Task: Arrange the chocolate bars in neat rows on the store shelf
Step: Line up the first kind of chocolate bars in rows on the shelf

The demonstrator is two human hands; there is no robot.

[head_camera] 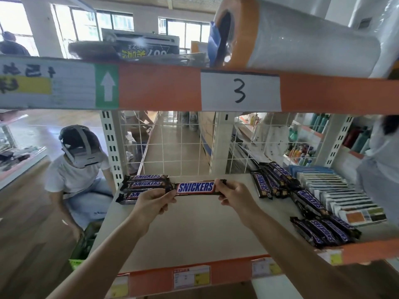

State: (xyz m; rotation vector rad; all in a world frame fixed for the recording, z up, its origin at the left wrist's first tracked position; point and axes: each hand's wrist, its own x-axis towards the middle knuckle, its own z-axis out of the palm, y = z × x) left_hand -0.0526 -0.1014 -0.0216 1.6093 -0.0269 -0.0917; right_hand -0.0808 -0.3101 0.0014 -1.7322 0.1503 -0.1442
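Observation:
I hold one Snickers bar [195, 187] level above the white shelf [194, 229], label facing me. My left hand [154, 201] pinches its left end and my right hand [234, 196] pinches its right end. Three Snickers bars [144, 184] lie in a neat row at the shelf's back left, right beside the held bar. More Snickers bars [272, 180] lie loosely at the back right, one bar [311, 201] lies further forward, and several bars [323, 233] sit side by side at the front right edge.
A row of flat boxed goods [336, 195] fills the shelf's far right. An orange beam with a paper "3" [239, 90] runs overhead, with a roll of film [302, 39] on top. A person [79, 175] crouches at the left by a green basket [82, 251].

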